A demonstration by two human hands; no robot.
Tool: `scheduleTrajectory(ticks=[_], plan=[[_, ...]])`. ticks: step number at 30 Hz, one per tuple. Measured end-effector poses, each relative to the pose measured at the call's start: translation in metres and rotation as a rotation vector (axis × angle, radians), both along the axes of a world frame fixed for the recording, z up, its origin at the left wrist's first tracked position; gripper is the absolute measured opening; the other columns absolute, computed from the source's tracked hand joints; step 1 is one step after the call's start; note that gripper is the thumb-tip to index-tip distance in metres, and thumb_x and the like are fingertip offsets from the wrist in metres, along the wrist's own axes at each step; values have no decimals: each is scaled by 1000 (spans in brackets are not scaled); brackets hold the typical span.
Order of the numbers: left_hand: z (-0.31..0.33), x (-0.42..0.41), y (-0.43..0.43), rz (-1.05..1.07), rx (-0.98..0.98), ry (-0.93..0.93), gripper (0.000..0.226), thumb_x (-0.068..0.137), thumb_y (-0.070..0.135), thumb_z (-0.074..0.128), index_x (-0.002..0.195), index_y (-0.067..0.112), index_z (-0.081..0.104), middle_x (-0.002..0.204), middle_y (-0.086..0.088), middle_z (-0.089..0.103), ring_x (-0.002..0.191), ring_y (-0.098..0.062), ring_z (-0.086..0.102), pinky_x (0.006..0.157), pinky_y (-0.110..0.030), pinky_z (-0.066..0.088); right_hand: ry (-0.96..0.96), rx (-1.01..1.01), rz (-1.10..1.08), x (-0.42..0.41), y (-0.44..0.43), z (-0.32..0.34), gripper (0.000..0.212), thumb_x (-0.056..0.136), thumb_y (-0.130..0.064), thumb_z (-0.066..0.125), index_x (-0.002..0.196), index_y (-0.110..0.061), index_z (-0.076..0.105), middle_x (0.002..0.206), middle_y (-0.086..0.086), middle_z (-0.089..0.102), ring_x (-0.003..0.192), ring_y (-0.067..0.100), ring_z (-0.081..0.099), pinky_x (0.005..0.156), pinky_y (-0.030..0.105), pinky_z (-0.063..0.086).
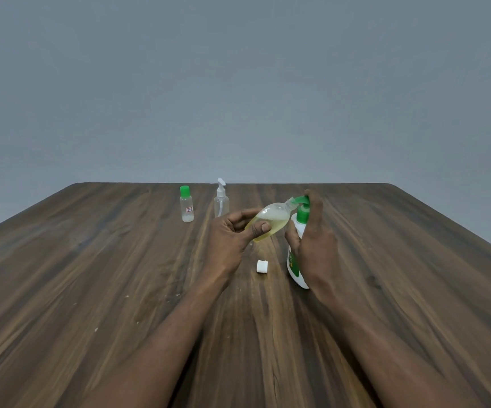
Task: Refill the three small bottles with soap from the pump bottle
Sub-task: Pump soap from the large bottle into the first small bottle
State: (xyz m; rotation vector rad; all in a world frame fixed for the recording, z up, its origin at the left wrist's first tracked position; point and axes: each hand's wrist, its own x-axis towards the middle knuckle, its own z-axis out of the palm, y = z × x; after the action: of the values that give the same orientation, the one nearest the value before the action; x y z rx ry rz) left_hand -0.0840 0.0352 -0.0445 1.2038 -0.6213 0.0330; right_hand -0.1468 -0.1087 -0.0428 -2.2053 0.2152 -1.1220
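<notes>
With my left hand (229, 237) pinching the tilted small clear plastic bottle (270, 214), part-filled with yellowish soap (268, 229), and my right hand (315, 240) wrapped round the white green-headed pump bottle (294, 265) just beside it, I judge slow presses, neck tight under the spout (298, 199), would avoid spills.

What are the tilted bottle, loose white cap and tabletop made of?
Tilted bottle: likely clear plastic; yellowish liquid shows through. White cap: opaque plastic, apparently matte. Tabletop: dark wood grain with slight sheen; solid wood or laminate, cannot tell.
</notes>
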Motion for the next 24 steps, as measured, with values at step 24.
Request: scheduleTrajectory(ticks=[24], plan=[[0,-2,-1,2,-4,8,38,71,25,84,108,18,77,103,-2,80,100,-18,76,77,-22,59,-23,11,5,-1,0,-1,63,98,-30,58,153,-21,27,121,8,65,100,28,64,75,26,38]])
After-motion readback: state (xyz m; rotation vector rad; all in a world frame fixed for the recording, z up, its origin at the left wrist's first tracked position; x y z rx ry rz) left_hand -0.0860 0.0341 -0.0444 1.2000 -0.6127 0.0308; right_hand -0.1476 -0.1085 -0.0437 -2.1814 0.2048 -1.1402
